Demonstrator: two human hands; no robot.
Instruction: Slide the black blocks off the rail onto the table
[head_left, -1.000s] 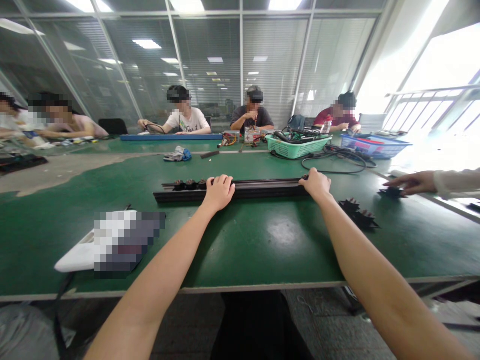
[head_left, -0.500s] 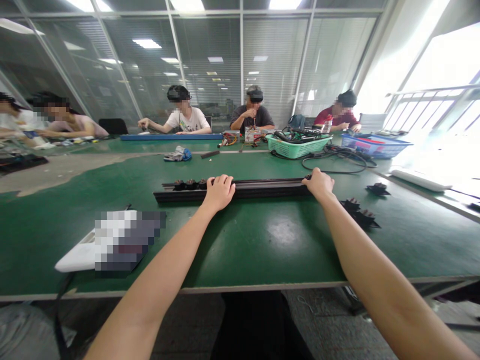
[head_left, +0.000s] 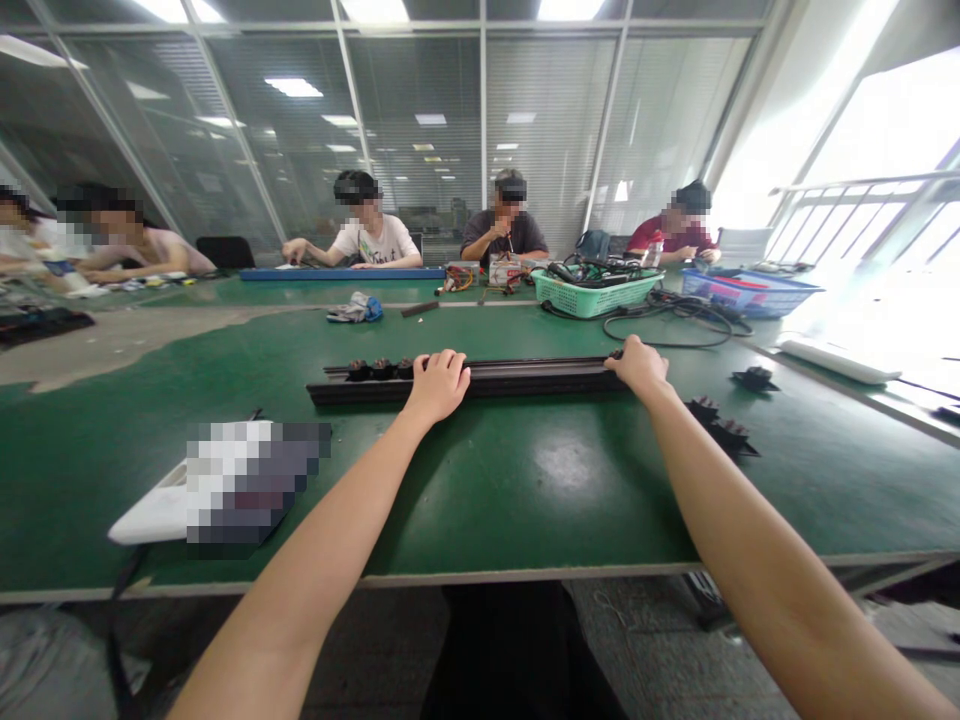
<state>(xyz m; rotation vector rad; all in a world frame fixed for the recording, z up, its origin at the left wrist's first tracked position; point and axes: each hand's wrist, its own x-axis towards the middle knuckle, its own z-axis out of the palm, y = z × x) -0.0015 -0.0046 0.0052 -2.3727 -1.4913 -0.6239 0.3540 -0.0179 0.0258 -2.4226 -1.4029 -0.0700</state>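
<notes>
Fingers of my left hand (head_left: 440,386) curl over the black rail (head_left: 536,382), gripping it; those of my right hand (head_left: 640,368) bend at its right end, their hold unclear to me. The rail lies on the green table (head_left: 487,490), black fittings (head_left: 383,370) along its left part.

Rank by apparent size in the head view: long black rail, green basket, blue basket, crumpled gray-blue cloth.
1. Long black rail
2. Green basket and blue basket: too alike to rank
3. Crumpled gray-blue cloth
</notes>
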